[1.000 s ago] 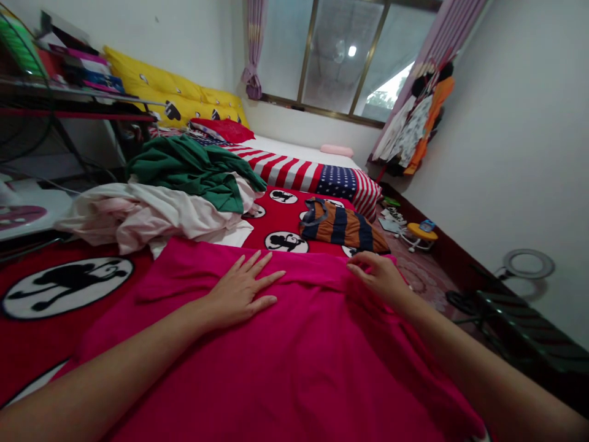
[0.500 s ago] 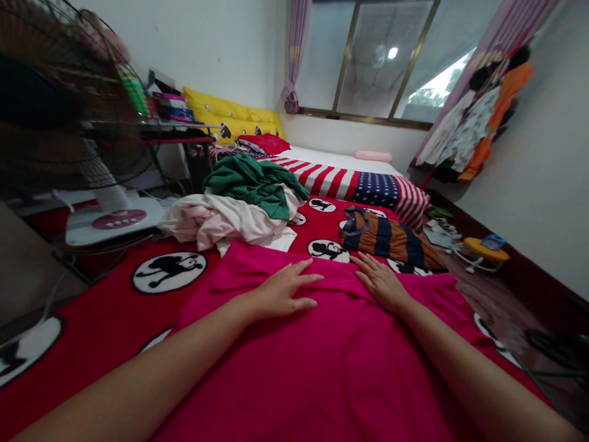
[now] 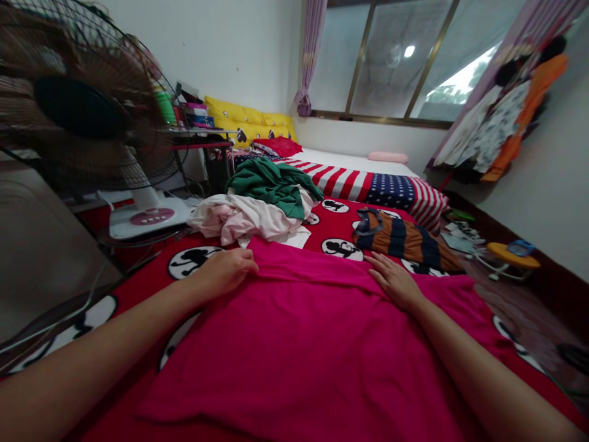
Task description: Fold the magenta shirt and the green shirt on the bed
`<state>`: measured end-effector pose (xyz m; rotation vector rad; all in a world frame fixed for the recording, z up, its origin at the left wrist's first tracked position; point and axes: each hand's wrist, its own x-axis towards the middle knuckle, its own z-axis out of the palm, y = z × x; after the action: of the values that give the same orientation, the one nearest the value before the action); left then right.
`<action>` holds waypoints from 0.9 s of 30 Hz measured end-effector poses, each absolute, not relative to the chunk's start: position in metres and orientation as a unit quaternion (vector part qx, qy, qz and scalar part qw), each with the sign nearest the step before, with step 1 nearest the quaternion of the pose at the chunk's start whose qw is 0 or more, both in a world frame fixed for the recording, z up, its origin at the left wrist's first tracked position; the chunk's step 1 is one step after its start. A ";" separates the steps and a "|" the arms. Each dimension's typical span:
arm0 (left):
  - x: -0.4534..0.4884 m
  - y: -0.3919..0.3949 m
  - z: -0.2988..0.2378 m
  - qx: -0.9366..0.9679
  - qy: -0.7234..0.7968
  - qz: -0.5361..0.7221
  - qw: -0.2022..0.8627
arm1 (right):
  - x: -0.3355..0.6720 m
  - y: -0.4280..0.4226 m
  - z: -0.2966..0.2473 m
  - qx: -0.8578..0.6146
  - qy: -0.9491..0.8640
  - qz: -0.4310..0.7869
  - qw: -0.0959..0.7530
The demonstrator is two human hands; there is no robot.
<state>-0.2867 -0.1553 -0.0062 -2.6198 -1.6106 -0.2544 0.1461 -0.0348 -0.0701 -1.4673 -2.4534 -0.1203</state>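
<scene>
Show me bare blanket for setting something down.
The red blanket is bare between the clothes heap and striped shirt, and between the fan and left forearm. Crowded: the heap and the near middle, under the pink garment.

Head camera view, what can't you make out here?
All in the head view:
Pink cloth: near edge partly cut off by picture's bottom.
Left hand: any pinch hidden by its own curled fingers.
Fan: left side cut off by left edge.
Pale cloth: partly hidden by green cloth.
</scene>
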 end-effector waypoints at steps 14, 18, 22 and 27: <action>-0.218 -0.095 -0.014 -0.809 -0.558 -0.182 -0.015 | 0.143 -0.040 -0.063 -0.522 -0.843 -0.026 0.127; -0.213 -0.078 -0.051 -0.763 -0.637 -0.107 -0.011 | 0.143 -0.043 -0.061 -0.524 -0.839 0.006 0.146; -0.220 -0.074 -0.067 -0.762 -0.642 -0.072 0.025 | 0.144 -0.043 -0.064 -0.517 -0.816 0.071 0.247; -0.219 -0.075 -0.068 -0.759 -0.646 -0.071 0.048 | 0.159 -0.045 -0.049 -0.531 -0.780 0.070 0.322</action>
<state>-0.2190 -0.0749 -0.0681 -2.3136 -1.9678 -0.2153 0.1586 -0.0447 -0.0491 -1.3952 -2.0492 0.1831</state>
